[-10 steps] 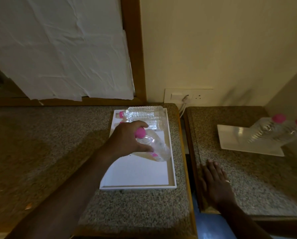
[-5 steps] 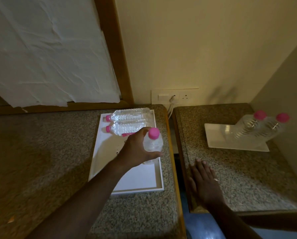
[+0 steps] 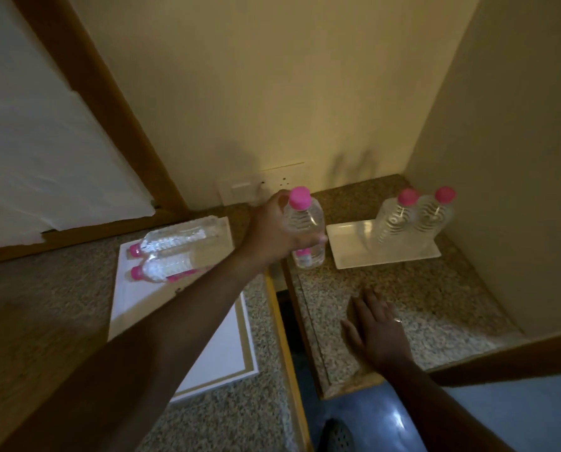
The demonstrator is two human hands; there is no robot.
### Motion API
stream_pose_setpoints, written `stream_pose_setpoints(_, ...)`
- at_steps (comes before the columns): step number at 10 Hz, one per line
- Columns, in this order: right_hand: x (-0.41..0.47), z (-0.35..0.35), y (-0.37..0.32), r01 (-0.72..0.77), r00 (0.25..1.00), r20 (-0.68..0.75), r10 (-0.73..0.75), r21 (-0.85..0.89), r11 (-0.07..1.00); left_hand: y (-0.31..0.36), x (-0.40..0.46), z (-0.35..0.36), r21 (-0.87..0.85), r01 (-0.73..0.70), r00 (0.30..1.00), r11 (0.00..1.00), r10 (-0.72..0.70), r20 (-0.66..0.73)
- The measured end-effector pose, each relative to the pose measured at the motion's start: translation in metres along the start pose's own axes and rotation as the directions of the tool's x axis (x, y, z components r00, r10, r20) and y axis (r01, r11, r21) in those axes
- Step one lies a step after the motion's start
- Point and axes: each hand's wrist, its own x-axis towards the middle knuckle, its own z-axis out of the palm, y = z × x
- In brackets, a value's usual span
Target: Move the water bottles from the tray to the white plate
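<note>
Taking the white rectangular plate [image 3: 354,252] as landmark: far to its left, on the speckled granite surface [image 3: 60,288], sits a white rectangular tray with a gold border [image 3: 227,347], and two clear plastic water bottles with pink caps [image 3: 178,238] lie on their sides at the tray's far end, side by side. Just left of the plate, the left hand [image 3: 272,233] is wrapped around a third clear pink-capped bottle [image 3: 305,223], held upright above the gap between the two surfaces, close to the plate's left edge. On the plate's right half stand two more pink-capped bottles [image 3: 416,220], upright and touching. Nearer than the plate, the right hand [image 3: 377,334] lies flat and spread on the surface, grasping nothing. Five bottles in all.
</note>
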Motion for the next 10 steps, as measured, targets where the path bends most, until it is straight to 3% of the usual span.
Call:
stream_pose_setpoints(2, 0.003, 0.001, 0.012, 0.019, 0.999, -0.041, -0.02, -0.019, 1.0, -0.007, 0.049, 0.088, 0.046, 0.003, 0.998, 0.999, -0.006, 0.059)
stream_pose_setpoints(3, 0.004, 0.001, 0.014, 0.033, 0.998, -0.05, -0.034, -0.018, 0.999, -0.015, 0.067, 0.115, 0.033, 0.037, 0.987, 0.999, -0.042, 0.152)
stream_pose_setpoints(7, 0.005, 0.006, 0.016, 0.047, 0.998, -0.028, -0.049, -0.056, 0.997, -0.027, 0.07, 0.133, 0.001, 0.026, 0.992, 1.0, -0.026, 0.123)
stream_pose_setpoints(9, 0.005, 0.006, 0.015, 0.048, 0.998, -0.046, -0.051, -0.053, 0.997, -0.026, 0.057, 0.125, -0.039, 0.121, 0.982, 0.992, -0.114, 0.152)
stream_pose_setpoints(10, 0.005, 0.008, 0.017, 0.035, 0.999, -0.038, -0.038, -0.058, 0.998, -0.03, 0.042, 0.108, 0.031, 0.181, 0.977, 0.983, -0.183, 0.111)
